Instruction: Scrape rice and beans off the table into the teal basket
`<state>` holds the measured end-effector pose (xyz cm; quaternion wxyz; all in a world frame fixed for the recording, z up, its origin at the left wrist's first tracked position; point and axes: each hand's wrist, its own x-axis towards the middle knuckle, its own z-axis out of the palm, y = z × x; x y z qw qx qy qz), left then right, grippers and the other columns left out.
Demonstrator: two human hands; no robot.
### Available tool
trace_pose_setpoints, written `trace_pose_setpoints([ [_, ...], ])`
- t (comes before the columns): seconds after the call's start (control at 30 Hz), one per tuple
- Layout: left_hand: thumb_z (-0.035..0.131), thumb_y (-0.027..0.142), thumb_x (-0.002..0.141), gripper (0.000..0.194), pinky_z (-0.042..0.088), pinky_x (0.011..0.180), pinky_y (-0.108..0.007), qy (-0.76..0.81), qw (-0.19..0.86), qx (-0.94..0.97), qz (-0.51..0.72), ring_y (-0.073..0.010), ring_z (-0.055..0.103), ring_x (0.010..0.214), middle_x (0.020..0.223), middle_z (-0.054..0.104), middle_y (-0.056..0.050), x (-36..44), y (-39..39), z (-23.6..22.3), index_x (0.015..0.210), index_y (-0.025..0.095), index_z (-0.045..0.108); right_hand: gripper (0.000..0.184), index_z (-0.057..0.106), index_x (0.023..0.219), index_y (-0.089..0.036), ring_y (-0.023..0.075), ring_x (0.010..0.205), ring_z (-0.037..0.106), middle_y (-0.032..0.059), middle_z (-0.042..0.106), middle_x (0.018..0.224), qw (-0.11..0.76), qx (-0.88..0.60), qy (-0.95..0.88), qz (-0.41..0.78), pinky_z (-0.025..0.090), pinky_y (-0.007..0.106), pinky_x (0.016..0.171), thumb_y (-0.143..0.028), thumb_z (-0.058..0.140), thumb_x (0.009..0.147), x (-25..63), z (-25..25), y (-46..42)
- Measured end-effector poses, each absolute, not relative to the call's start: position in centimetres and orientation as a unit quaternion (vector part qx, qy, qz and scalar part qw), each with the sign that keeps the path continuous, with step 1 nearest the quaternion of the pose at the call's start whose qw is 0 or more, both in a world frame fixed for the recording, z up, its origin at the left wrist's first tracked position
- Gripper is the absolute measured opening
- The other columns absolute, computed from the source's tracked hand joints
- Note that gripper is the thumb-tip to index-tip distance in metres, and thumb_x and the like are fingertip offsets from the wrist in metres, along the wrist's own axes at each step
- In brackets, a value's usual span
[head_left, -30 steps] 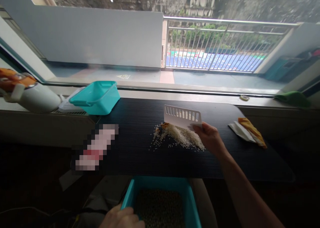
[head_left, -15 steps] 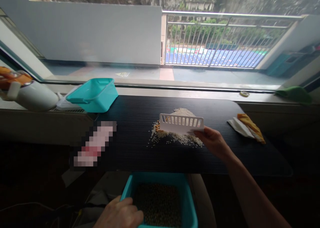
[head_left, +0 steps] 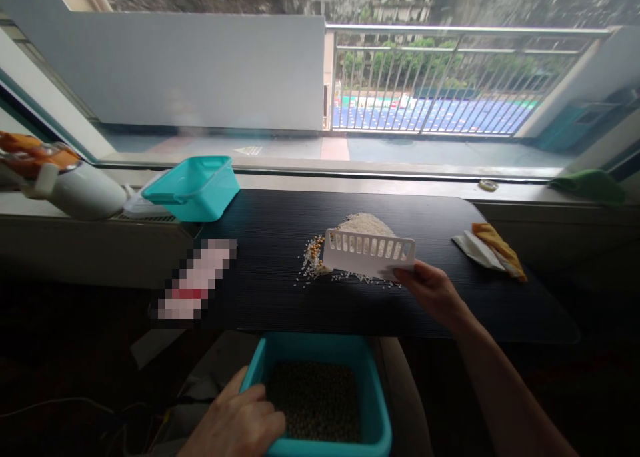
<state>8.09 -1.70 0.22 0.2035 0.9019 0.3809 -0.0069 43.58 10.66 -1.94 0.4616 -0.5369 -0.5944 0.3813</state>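
My right hand (head_left: 434, 290) pinches the right end of a white slotted plastic scraper (head_left: 369, 253), held upright on the black table (head_left: 270, 303). Behind the scraper lies a pile of white rice (head_left: 365, 223), with a few yellowish grains (head_left: 315, 247) at its left end and scattered rice in front. My left hand (head_left: 235, 423) grips the near left corner of a teal tub (head_left: 320, 403) holding dark green beans, below the table's front edge.
A second teal tub (head_left: 193, 189) sits on a lid at the table's back left. A white appliance (head_left: 83, 191) lies on the sill at left. A yellow cloth on white paper (head_left: 493, 247) rests at right. A pixelated object (head_left: 197, 277) lies left of centre.
The scraper has moved towards me across the rice, so most of the pile now lies behind it. My left hand has closed further over the tub's corner.
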Motion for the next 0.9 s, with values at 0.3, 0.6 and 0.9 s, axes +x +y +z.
trace_pose_setpoints([
  [0.3,0.061,0.014,0.066,0.016,0.037,0.089,-0.036,0.403,0.211,0.889,-0.047,-0.0181,0.051,0.068,0.062,0.059,0.004,8.2,-2.2,-3.9,0.062,0.022,0.047,0.038,0.076,0.096,-0.019,0.0212,0.081,0.068,0.0041,0.076,0.089,0.509,-0.525,-0.542,0.415,0.055,0.037,0.082,-0.049,0.076,0.072,42.8,-1.5,11.3],
  [0.6,0.060,0.009,0.062,0.016,0.039,0.086,-0.037,0.408,0.224,0.884,-0.039,-0.0163,0.052,0.065,0.059,0.061,0.004,8.4,-1.9,-2.6,0.060,0.021,0.049,0.045,0.076,0.088,-0.018,0.0213,0.077,0.069,0.0041,0.076,0.085,0.494,-0.534,-0.489,0.482,0.058,0.036,0.075,-0.052,0.083,0.059,41.7,-0.9,11.6],
  [0.9,0.058,0.008,0.066,0.016,0.039,0.087,-0.036,0.406,0.213,0.888,-0.033,-0.0190,0.055,0.075,0.071,0.065,0.003,8.7,-2.0,0.4,0.069,0.022,0.052,0.037,0.077,0.085,-0.021,0.0174,0.074,0.067,0.0011,0.076,0.082,0.511,-0.515,-0.479,0.494,0.057,0.031,0.074,-0.047,0.085,0.060,42.2,-0.1,9.0],
])
